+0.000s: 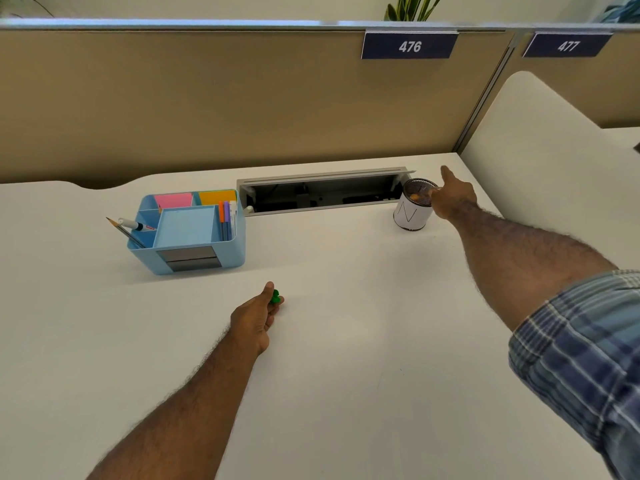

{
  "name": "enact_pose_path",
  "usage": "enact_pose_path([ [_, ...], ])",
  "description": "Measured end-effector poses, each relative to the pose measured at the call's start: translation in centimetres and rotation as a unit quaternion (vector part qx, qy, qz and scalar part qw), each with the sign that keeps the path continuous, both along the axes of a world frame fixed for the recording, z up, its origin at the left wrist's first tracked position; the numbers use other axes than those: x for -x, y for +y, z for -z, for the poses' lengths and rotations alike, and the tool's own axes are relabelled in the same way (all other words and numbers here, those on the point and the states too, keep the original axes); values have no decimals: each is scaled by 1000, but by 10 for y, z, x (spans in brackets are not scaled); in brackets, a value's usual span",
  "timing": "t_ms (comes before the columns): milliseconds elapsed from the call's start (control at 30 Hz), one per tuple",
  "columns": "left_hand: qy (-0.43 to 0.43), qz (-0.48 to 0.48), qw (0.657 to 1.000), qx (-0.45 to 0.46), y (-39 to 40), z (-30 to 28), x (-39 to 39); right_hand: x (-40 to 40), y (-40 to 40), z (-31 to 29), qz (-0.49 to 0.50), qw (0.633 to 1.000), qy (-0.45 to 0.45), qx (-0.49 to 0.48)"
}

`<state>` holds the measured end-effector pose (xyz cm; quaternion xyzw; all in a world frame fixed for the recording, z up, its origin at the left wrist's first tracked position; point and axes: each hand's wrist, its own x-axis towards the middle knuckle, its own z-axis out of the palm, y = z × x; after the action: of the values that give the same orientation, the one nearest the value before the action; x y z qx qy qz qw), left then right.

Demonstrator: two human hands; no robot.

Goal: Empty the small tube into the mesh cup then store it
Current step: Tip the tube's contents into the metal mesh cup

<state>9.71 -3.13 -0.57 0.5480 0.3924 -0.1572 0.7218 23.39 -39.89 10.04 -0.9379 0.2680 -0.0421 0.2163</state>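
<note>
Mesh cup [414, 205] sits at the desk's [346, 341] far right edge, and the right hand [452, 197] tips a small tube [431, 192] over its rim, so the emptying step looks underway (tube mostly hidden, grip closed, index finger pointing out). Left hand [255, 318] rests mid-desk, fingers pinching a green cap [275, 296]; I'd guess next is recapping, then storing in the blue organizer [189, 230].

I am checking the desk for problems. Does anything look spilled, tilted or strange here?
No spill shows on the desk. The mesh cup stands upright beside the open cable tray, something orange inside. The right hand is at its rim; the left hand holds a small green piece.
</note>
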Motion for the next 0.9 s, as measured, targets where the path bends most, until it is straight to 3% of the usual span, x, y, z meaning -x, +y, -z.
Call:
enact_pose_path([
  [100,0,2,1000,1,-1,-1,-1,-1,-1,-5,-24,999,17,22],
  [500,-2,2,1000,-9,0,3,-1,2,-3,-3,28,1000,8,3],
  [733,-7,2,1000,-6,-2,0,-1,3,3,-2,62,993,-69,-76],
  [900,-12,6,1000,-7,-3,0,0,6,21,-5,110,959,-178,-189],
])
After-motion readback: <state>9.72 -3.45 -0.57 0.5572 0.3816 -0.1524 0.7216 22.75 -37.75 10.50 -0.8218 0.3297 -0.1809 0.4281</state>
